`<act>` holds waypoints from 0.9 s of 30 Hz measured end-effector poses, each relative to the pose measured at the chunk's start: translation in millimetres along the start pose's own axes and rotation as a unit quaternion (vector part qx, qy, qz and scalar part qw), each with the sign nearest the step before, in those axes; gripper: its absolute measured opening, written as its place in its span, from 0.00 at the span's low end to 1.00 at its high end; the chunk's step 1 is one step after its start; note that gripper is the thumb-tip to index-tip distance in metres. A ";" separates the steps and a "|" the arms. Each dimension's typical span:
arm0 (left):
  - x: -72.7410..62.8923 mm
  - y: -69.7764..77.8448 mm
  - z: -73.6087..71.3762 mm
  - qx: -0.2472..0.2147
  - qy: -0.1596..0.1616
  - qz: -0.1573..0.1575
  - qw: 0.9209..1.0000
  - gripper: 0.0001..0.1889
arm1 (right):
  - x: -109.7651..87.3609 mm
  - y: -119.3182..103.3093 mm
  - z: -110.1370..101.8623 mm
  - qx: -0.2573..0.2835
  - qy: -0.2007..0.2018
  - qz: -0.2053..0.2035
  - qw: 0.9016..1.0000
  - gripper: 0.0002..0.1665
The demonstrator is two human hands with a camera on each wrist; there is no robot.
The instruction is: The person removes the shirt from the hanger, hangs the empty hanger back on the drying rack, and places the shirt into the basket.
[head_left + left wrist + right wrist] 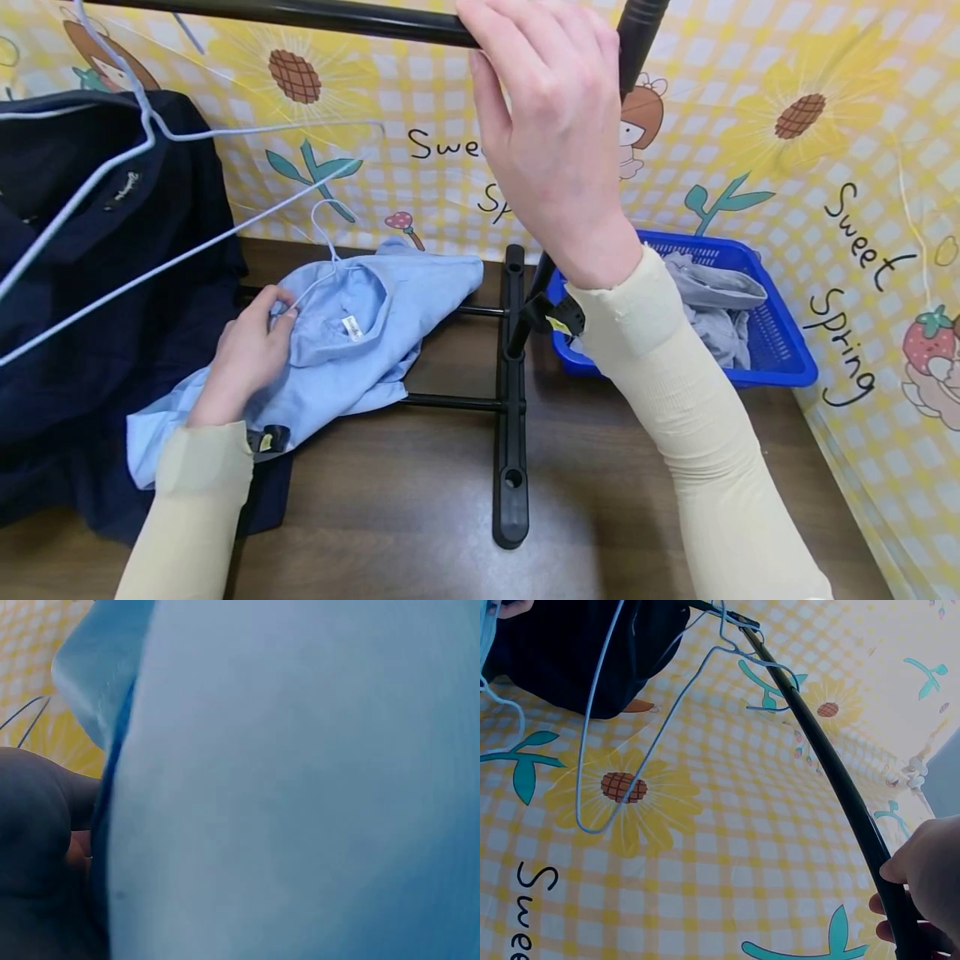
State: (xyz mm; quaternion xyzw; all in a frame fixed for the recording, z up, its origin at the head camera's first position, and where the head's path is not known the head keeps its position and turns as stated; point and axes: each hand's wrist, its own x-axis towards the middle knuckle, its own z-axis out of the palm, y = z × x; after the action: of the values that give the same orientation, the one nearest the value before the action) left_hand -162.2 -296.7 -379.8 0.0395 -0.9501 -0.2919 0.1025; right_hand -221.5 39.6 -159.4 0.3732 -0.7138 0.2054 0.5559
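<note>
My left hand [251, 354] holds a light blue shirt [405, 292] at its shoulder, together with the thin wire hanger [332, 247] inside the neck opening. A white label shows in the collar. In the left wrist view, the blue cloth [300, 780] fills most of the picture and hides the fingertips. Higher up, my right hand [558, 125] grips the end of the black rail [337, 18] of a clothes rack, near the corner post. The right wrist view shows its fingers curled round the rail [832, 765].
Dark navy garments [112, 250] hang at the left. An empty wire hanger [225, 225] hangs from the rail before them. A blue basket [780, 350] with grey clothing [720, 308] stands right of the rack's black foot [512, 450]. Patterned yellow cloth covers the wall behind.
</note>
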 end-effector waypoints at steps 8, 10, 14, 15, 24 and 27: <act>-12.7 16.5 -13.3 -0.019 -0.032 0.018 0.999 0.18 | -12.8 -1.7 -8.3 0.125 0.058 -0.065 0.988 0.19; -16.1 20.4 -18.5 -0.021 -0.045 0.023 0.998 0.18 | -20.9 -5.9 -10.8 0.158 0.072 -0.072 0.982 0.19; -22.6 27.6 -28.7 -0.023 -0.070 0.034 0.997 0.19 | -46.2 -13.6 -12.1 0.184 0.018 -0.041 0.982 0.20; -24.2 29.0 -30.7 -0.025 -0.079 0.035 0.996 0.20 | -53.8 -14.5 -11.7 0.183 -0.009 -0.028 0.983 0.21; -38.8 37.9 -54.4 -0.035 -0.127 0.070 0.989 0.20 | -122.2 -19.9 -0.4 0.216 -0.284 0.120 0.926 0.36; -45.1 40.5 -64.9 -0.052 -0.130 0.083 0.987 0.19 | -137.2 -20.5 3.6 0.229 -0.371 0.162 0.885 0.41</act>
State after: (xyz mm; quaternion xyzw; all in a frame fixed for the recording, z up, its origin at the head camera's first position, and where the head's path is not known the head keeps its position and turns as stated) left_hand -104.6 -292.6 -312.3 -0.0829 -0.9388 -0.3342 0.0043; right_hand -194.0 65.7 -292.9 0.4184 -0.8516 0.2965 0.1088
